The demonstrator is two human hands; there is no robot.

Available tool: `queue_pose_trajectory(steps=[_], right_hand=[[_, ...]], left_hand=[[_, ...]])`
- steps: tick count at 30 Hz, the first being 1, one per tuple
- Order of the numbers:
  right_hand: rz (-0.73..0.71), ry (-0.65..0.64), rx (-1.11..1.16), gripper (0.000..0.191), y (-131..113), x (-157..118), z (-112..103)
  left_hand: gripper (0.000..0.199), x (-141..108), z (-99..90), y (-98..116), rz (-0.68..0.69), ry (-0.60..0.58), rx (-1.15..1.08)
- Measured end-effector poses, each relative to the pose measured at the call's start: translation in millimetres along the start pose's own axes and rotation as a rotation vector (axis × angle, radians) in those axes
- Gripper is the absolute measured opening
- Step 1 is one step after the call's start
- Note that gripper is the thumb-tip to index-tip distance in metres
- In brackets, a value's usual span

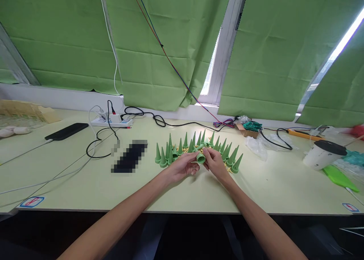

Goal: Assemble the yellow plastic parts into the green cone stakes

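Observation:
Between my two hands is a green cone piece [200,158], its round hollow end facing me. My left hand [184,165] grips it from the left, thumb on top and fingers curled below. My right hand [213,160] pinches at its right side; what the fingertips hold there is too small to tell apart from the piece. Several green cones [163,157] stand upright in a curved band around and behind my hands. Small yellow pieces [228,168] lie among the cones, partly hidden by them and my hands.
A power strip [125,122], black cables and a dark phone [66,131] are at the left. A blurred dark rectangle [131,157] lies nearer. To the right are a cardboard box [246,131], plastic bags, a lidded cup [324,154] and a green case [339,177].

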State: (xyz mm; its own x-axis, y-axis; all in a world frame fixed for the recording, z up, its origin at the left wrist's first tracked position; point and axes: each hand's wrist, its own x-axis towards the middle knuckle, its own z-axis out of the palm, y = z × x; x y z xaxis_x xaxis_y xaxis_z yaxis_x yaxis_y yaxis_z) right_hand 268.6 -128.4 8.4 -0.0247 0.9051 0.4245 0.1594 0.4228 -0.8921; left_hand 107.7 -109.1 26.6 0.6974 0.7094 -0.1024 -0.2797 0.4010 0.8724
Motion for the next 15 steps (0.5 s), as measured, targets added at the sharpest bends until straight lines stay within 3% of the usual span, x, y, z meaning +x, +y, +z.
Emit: queue_pose_trajectory(steps=[15], right_hand=[[0.01,0.004,-0.095,0.046,5.9,0.1,-2.1]], left_hand=[[0.037,-3.2,4.0,-1.4,0.117,0.057,0.307]])
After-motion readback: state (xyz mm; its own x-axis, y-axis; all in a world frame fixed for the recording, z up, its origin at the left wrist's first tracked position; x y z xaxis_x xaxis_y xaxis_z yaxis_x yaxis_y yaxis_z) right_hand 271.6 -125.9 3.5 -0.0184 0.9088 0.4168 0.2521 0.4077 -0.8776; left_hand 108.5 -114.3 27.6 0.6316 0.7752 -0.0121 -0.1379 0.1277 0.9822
